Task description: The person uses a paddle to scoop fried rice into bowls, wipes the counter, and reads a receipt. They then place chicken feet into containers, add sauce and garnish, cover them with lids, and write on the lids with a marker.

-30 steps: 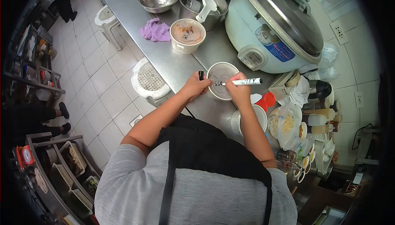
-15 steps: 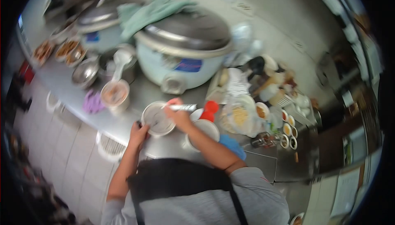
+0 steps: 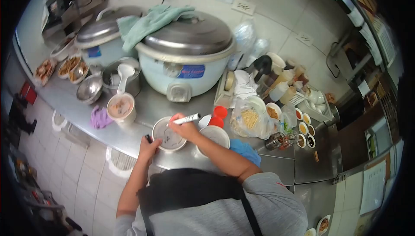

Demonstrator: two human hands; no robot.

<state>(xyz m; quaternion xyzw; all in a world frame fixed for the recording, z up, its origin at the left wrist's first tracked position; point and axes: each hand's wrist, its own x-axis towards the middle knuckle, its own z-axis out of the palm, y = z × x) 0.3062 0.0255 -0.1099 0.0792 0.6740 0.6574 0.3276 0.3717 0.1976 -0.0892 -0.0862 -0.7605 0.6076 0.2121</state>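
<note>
My right hand [image 3: 181,127] is closed around a white marker [image 3: 189,119], its tip over the lid of a round white container [image 3: 168,137]. Dark marks show on that lid. At the container's left edge, my left hand [image 3: 149,146] has its fingers curled round a small black object [image 3: 148,138], perhaps the marker's cap. A second round lidded container [image 3: 213,138] stands just right of the first, partly behind my right forearm. To the left is a cup [image 3: 121,109] with reddish contents, beside a purple cloth [image 3: 100,117].
Two large rice cookers [image 3: 183,69] stand behind, with a green cloth [image 3: 151,23] over them. Metal bowls [image 3: 90,89] are at the left. Red lids [image 3: 218,116], bagged food [image 3: 250,119], a blue cloth [image 3: 244,150] and small sauce cups [image 3: 302,128] lie right.
The view has shifted slightly and become sharper. My right hand still holds the marker over the lid, where the dark marks now show more clearly.
</note>
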